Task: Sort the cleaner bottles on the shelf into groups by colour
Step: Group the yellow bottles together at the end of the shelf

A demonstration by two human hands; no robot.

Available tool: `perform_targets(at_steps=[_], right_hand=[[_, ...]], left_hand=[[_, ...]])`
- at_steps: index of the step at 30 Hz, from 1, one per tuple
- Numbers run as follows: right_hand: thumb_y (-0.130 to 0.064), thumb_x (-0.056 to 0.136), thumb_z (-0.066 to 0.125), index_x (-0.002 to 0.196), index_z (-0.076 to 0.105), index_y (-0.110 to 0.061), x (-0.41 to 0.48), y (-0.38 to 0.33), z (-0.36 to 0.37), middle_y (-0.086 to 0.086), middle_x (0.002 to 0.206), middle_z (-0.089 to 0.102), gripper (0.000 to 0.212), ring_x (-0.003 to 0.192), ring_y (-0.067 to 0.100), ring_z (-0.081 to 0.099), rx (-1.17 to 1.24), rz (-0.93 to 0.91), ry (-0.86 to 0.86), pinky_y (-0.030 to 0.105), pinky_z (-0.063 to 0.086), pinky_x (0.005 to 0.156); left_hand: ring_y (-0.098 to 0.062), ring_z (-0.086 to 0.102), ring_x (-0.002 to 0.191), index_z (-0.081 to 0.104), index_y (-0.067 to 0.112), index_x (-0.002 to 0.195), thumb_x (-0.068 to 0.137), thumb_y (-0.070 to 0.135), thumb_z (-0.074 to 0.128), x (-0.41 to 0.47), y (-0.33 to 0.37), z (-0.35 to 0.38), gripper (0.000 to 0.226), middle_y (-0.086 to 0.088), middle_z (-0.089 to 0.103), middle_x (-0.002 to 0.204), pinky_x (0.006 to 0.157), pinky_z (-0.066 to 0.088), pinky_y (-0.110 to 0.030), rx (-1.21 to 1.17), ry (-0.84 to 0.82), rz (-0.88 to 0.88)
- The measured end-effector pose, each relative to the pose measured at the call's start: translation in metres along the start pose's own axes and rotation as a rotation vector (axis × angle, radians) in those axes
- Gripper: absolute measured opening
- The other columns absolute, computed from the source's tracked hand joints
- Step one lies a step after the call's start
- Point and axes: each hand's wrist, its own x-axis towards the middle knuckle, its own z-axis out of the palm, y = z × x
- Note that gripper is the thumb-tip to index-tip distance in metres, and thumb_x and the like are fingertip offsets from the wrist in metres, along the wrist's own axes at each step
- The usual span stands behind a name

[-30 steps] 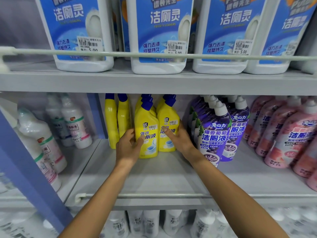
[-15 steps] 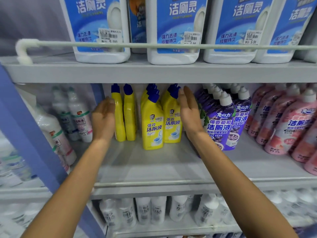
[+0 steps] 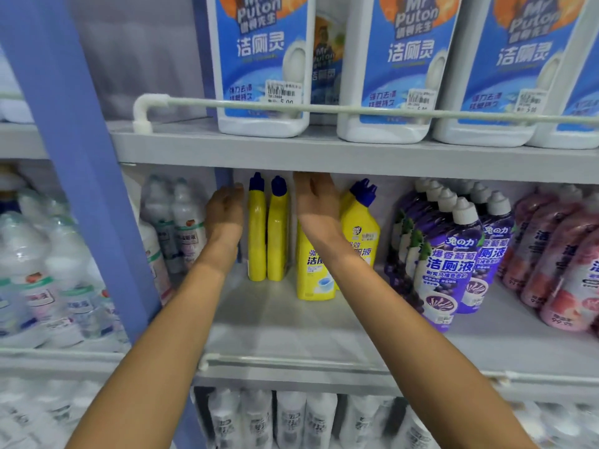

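Left hand (image 3: 225,210) flat, fingers straight, just left of two yellow bottles (image 3: 257,234) at left end of shelf (image 3: 275,322). Right hand (image 3: 316,202) likewise flat, just right of them.

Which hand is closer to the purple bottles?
Right. The right hand sits among the yellow bottles, left of the purple bottles; the left hand is farther left, past two yellow ones.

- Grey metal shelving, 2 boards in full view: upper shelf (image 3: 324,153) and middle shelf (image 3: 285,332).
- Blue upright post (image 3: 74,157) at left, slanting across the view, between 2 bays.
- Pale guard rail (image 3: 356,110) along the upper front edge, bent down at its left end.
- Lower rail (image 3: 291,362) along the middle front edge.
- Grey back panel (image 3: 139,59), dim beneath the boards.
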Motion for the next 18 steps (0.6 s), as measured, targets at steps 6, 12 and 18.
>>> perform_targets(at_steps=[6,12,18], right_hand=[[-0.023,0.104,0.054,0.130,0.054,0.001,0.019,0.023,0.037,0.020,0.128,0.061,0.035,0.121,0.031,0.057,-0.030,0.293,-0.126,0.021,0.035,0.084],[-0.034,0.098,0.054,0.131,0.045,-0.010,0.003,0.070,0.072,0.017,0.122,0.059,0.042,0.113,0.032,0.060,-0.156,0.389,-0.054,0.043,0.047,0.101],[-0.057,0.096,0.041,0.134,0.043,-0.018,-0.014,0.099,0.077,0.016,0.125,0.063,0.055,0.116,0.035,0.062,-0.169,0.426,-0.022,0.046,0.048,0.102]], left_hand=[[-0.033,0.054,0.134,0.050,0.005,0.148,0.101,0.043,0.057,0.001,-0.012,0.009,0.061,-0.018,0.055,0.148,0.107,0.043,-0.035,0.158,-0.138,-0.151],[-0.035,0.069,0.097,0.068,0.001,0.107,0.097,0.054,0.056,-0.008,-0.040,0.010,0.056,-0.019,0.072,0.100,0.077,0.055,-0.034,0.103,-0.169,-0.080],[-0.022,0.061,0.080,0.067,0.014,0.087,0.085,0.059,0.059,-0.013,-0.043,0.007,0.046,-0.011,0.069,0.086,0.075,0.048,-0.035,0.061,-0.134,-0.080]])
